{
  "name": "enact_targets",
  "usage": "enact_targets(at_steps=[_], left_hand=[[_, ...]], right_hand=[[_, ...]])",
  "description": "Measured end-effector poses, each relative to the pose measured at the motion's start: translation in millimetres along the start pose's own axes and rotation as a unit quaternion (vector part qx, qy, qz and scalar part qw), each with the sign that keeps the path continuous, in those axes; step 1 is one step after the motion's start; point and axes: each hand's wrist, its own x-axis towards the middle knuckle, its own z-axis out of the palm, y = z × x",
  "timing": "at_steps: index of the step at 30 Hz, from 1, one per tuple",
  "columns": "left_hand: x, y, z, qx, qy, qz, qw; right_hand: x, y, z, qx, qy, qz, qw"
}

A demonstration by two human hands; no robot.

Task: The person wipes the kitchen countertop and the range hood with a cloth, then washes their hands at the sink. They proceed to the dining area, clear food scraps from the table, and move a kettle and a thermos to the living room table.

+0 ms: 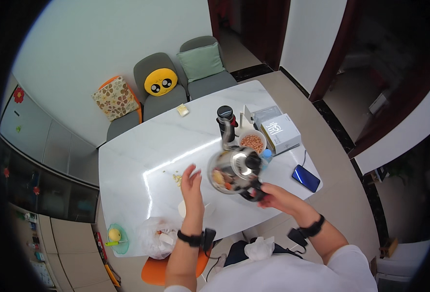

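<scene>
My right hand point(273, 197) grips the black handle of a kettle point(218, 175) with a shiny lid, a black knob and a long spout. The kettle is blurred and sits over the right half of the table in my view. Orange and brown patches show on its body; whether they are contents or reflections I cannot tell. My left hand point(192, 186) is raised to the kettle's left, fingers apart, holding nothing. Close behind it lie several small pale yellow pieces point(177, 179). My left wrist partly covers a white object point(209, 209).
Beyond the kettle are a bowl of reddish-brown nuts or beans point(252, 143), a black bottle point(225, 113), a blue-capped bottle point(267, 154) and a box point(281, 133). A phone point(306, 178) lies right. A plastic bag point(153, 239) and a green dish point(122, 248) occupy the near left.
</scene>
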Motion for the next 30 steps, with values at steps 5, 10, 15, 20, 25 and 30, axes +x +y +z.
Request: enact_targets(at_steps=[5, 10, 15, 20, 25, 30], left_hand=[[113.5, -35.0, 51.9, 0.092, -0.055, 0.000, 0.994], [210.4, -120.6, 84.0, 0.245, -0.029, 0.110, 0.963], [230.4, -136.2, 125.8, 0.289, -0.036, 0.103, 0.951], [233.9, -151.8, 156.4, 0.374, -0.027, 0.117, 0.920], [304.4, -214.4, 121.1, 0.119, -0.131, 0.113, 0.978], [288.2, -206.2, 102.0, 0.253, 0.017, 0.176, 0.951]], right_hand=[[-108.8, 26.9, -26.3, -0.003, 0.149, -0.053, 0.987], [-193.6, 72.7, -36.5, 0.066, 0.307, -0.074, 0.946], [-251.8, 135.8, -37.1, 0.166, 0.428, -0.101, 0.883], [-297.9, 192.9, -22.8, 0.261, 0.517, -0.138, 0.803], [-316.6, 233.1, -57.7, 0.317, 0.535, -0.137, 0.771], [-345.6, 269.8, -95.1, 0.373, 0.549, -0.164, 0.730]])
